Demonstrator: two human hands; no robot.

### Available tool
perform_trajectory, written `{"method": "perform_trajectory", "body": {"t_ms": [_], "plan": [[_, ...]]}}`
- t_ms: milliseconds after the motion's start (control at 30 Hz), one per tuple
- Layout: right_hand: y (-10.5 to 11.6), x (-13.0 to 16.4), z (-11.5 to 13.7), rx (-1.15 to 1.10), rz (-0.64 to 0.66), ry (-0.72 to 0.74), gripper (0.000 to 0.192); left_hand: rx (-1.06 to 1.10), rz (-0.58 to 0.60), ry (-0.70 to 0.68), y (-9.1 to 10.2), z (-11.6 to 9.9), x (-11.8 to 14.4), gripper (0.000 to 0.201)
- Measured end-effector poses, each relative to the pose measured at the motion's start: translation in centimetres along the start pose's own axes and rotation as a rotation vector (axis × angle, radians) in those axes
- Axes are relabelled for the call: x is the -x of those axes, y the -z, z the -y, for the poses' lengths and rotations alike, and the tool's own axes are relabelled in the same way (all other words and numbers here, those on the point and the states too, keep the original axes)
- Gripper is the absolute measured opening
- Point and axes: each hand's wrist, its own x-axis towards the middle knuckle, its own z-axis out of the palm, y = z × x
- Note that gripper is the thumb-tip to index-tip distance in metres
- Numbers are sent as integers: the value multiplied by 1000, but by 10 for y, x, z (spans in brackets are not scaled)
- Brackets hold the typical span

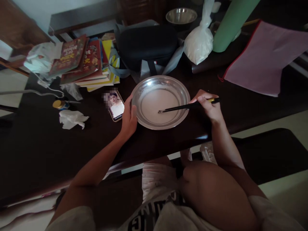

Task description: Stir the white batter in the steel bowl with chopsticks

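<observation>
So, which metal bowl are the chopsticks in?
The nearer bowl, with the left hand at its rim and pale liquid inside; the other bowl stands farther back, no hand touching it.

I've got red and yellow paper books [89, 64] piled by the dark brown table [38, 141]'s far left corner, plus crumpled white tissue [72, 119].

A home; books [80, 61], a phone [117, 109] and a metal bowl [149, 84] share one dark table [43, 138].

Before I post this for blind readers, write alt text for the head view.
A person's right hand holds black chopsticks, tips at the whitish liquid in a metal bowl; the left hand touches its side. A phone, books and a crumpled tissue lie to the left on the dark table.
</observation>
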Motion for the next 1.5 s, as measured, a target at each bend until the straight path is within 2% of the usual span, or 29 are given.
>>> {"method": "perform_trajectory", "body": {"t_ms": [100, 233, 300, 433, 500, 667, 833, 1033, 1200, 1267, 1400, 1500], "plan": [[-1, -1, 1, 40, 77, -3, 22, 25, -18, 30, -1, 5, 1, 66], [0, -1, 0, 69, -51, 6, 25, 44, -24, 82, -1, 10, 2, 71], [1, 0, -1, 53, -73, -13, 27, 24, -21, 105, -1, 10, 3, 73], [0, 1, 0, 62, 55, -46, 27, -2, -13, 139, 0, 8, 3, 73], [0, 0, 1, 79, 68, -41, 27, 0, -22, 138, 0, 8, 3, 72], [0, 0, 0, 59, -65, -37, 30, 4, -16, 126, 0, 9, 3, 71], [0, 0, -1, 58, 82, -53, 26, 3, -19, 144, 0, 10, 4, 73], [1, 1, 0, 38, -52, -32, 27, 12, -18, 156, 0, 10, 5, 72], [-1, 0, 0, 43, 97, -40, 25, -1, -22, 152, -1, 9, 4, 73], [-1, 0, 0, 55, 68, -31, 23, 7, -20, 147, -1, 10, 4, 73], [0, 1, 0, 31, -77, -41, 27, 29, -20, 129, 0, 13, 4, 70], [0, 1, 2, 4, 11, -50, 27, 23, -14, 126, 0, 14, 4, 70]]}}
